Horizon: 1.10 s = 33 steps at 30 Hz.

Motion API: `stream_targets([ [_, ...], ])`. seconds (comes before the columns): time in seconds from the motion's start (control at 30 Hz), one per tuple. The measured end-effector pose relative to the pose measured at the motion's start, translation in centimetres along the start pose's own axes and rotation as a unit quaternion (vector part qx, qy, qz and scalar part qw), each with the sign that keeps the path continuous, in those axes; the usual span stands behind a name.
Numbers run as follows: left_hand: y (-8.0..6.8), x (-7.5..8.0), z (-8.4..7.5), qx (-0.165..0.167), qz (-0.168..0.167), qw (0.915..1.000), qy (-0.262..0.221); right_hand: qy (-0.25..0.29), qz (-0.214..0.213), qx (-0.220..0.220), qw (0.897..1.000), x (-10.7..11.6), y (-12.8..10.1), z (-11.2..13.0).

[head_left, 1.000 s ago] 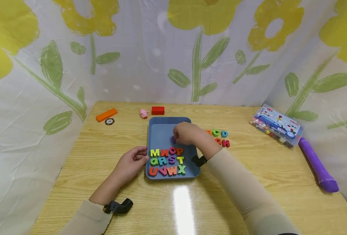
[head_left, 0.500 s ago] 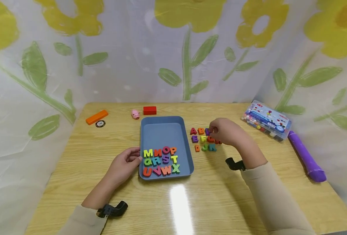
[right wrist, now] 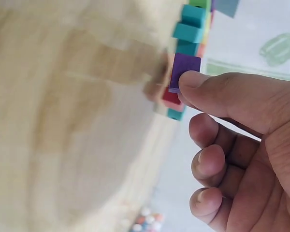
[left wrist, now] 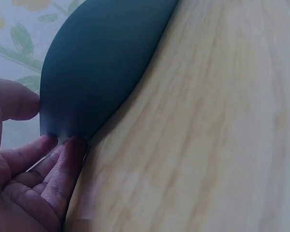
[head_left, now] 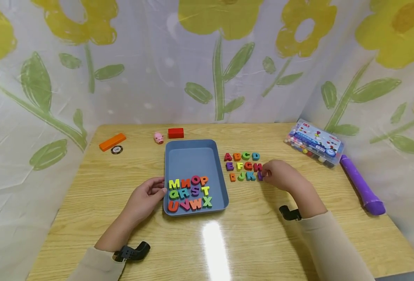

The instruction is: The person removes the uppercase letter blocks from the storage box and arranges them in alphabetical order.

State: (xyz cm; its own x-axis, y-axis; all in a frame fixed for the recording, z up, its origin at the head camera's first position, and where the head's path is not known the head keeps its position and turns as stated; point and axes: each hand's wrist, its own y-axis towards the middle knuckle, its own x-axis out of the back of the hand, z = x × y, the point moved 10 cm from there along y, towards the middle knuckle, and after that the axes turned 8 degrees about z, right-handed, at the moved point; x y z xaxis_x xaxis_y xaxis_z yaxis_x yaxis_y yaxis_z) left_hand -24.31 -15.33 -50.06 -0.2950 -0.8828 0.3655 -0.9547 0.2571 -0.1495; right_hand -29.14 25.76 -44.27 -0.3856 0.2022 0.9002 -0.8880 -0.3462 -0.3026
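Honestly, the purple letter block (right wrist: 184, 64) right of centre in the head frame looks light, stiff, maybe slick; its side faces seem the best grip. Right hand (head_left: 282, 176) pinches it, left hand (head_left: 144, 199) grips the blue-grey tray's (head_left: 193, 160) left edge.

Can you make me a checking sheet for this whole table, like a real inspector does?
Surface: pale wooden table, with a bright light streak near the front.
Job's things: blue tray holding letters M to X; letters A to K in rows beside it, plus a purple letter.
Clutter: orange block, round chip, pink pig, red block, clear box, purple stick.
Hands: left hand holds the tray's edge; right hand pinches the purple letter.
Cables: nothing seen.
Surroundings: flowery cloth behind and at both sides.
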Motion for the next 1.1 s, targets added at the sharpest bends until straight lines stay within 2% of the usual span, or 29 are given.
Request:
stream_targets([
  [0.37, -0.2, 0.0, 0.2, 0.005, -0.003, 1.0000, -0.007, -0.003, -0.004, -0.008, 1.000, -0.4, 0.2, -0.6],
  [0.53, 0.0, 0.0, 0.2, 0.000, 0.000, 1.0000, -0.001, -0.001, -0.015, 0.003, 1.000, 1.2, -0.2, 1.1],
  [0.63, 0.2, 0.1, 0.4, 0.003, 0.000, 1.0000, 0.009, -0.005, -0.020, 0.029, 0.999, 2.7, 0.1, 4.2],
  [0.73, 0.1, 0.2, 0.4, 0.004, 0.001, 0.9999, 0.014, -0.019, -0.023, 0.065, 0.997, 3.6, 1.3, 8.5],
  [0.83, 0.1, 0.3, 0.4, 0.001, 0.004, 0.9998, 0.017, -0.036, -0.014, 0.104, 0.994, 3.6, 3.0, 13.4],
  [1.0, 0.1, 0.2, 0.3, -0.007, 0.015, 0.9998, 0.007, -0.070, 0.036, 0.156, 0.985, 1.3, 6.7, 21.2],
  [1.1, -0.1, 0.1, 0.1, -0.016, 0.022, 0.9996, -0.007, -0.081, 0.078, 0.172, 0.979, -1.2, 8.8, 24.5],
])
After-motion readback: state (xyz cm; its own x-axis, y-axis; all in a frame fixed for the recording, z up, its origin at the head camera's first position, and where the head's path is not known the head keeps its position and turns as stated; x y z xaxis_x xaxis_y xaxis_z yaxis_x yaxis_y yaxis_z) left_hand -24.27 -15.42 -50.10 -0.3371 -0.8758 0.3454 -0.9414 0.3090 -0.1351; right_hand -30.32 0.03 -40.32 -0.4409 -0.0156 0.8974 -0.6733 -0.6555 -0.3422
